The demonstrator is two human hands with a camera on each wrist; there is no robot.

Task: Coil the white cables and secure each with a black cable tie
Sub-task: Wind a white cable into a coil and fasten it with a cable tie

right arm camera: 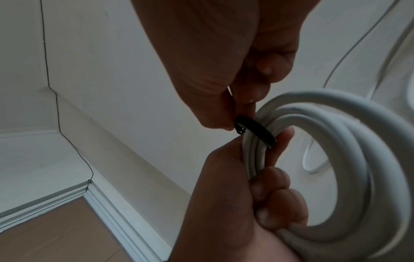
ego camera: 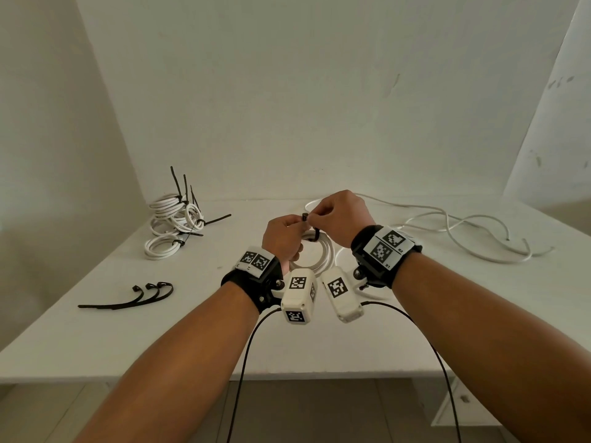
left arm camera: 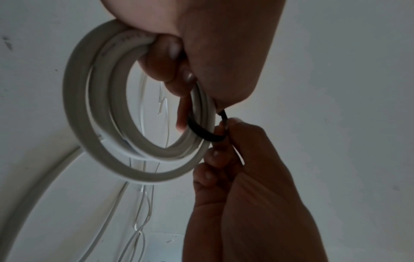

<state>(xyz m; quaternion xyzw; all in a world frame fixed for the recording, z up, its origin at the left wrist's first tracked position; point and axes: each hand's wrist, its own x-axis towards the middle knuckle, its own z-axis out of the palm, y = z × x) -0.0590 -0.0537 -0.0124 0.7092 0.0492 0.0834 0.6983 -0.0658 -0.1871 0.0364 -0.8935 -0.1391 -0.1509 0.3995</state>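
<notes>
Black tie (ego camera: 315,233) pinched between fingers (ego camera: 316,215) of the right hand (ego camera: 343,219), at centre of the head view. Strap looped round one side of the white coil (left arm camera: 139,124); tie head seen at the right thumb tip in the right wrist view (right arm camera: 240,128). Left hand (ego camera: 283,239) gripped the coil, fingers (left arm camera: 165,58) curled through its opening, thumb side pressed against the strap. Both hands touched at the tie, held above the surface (ego camera: 319,353).

Coil: several turns of white cable, held upright, hanging below the hands.

Further out, right of frame: loose white cable (ego camera: 473,225) sprawled uncoiled across the surface, one run leading back behind the right hand.

Upper left of the surface: pile of coiled cables (ego camera: 174,225), each bound with a black tie, tails sticking up and sideways.

Lower left: spare black ties (ego camera: 128,298) lay together, curved, heads toward the right.

Wrist cameras with printed markers on both wrists; black leads ran down toward the bottom edge.
</notes>
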